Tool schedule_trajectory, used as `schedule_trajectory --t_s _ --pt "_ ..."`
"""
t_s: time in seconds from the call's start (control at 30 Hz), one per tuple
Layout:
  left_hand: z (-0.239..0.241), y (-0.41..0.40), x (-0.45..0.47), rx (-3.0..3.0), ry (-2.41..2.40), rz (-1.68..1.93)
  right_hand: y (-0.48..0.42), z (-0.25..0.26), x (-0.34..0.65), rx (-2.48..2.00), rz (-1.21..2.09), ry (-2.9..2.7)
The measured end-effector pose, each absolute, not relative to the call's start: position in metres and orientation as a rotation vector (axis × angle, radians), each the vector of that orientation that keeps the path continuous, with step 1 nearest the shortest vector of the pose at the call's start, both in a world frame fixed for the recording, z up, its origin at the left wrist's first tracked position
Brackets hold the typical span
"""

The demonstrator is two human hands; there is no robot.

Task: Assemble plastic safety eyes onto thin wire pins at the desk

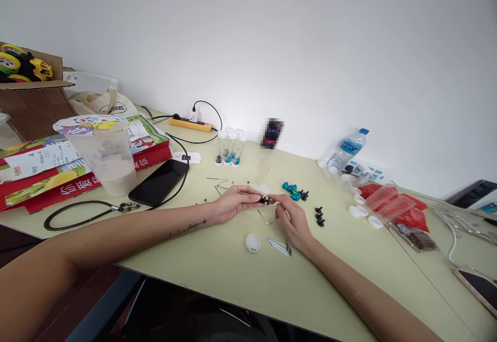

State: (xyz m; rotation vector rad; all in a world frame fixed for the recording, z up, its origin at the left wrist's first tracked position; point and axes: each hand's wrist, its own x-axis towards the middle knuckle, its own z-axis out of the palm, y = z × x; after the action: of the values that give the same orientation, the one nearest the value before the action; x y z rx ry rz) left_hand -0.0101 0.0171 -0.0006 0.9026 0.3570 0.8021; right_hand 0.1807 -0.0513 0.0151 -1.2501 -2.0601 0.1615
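Observation:
My left hand pinches a small black part with a shiny end between thumb and fingers. From the other side, my right hand has closed fingertips at the part's right end. Just below lies a single L-shaped hex key. Closer to me are a white cap with tiny pieces inside and a bundle of hex keys. Right of my hands sit blue metallic parts and several black screw-like parts. The part's exact kind is too small to make out.
Capped clear tubes stand behind my hands, near a yellow power strip. Leftward are a phone, a plastic drink cup and red boxes. A water bottle, loose white caps and red plastic lie right.

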Motion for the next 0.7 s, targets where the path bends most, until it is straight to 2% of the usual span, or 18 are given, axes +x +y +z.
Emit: schedule_trajectory --t_s 0.7 --pt "-0.0005 0.0167 -0.01 0.907 0.35 0.805 -0.0503 0.0145 0.1814 -1.268 0.166 -2.054"
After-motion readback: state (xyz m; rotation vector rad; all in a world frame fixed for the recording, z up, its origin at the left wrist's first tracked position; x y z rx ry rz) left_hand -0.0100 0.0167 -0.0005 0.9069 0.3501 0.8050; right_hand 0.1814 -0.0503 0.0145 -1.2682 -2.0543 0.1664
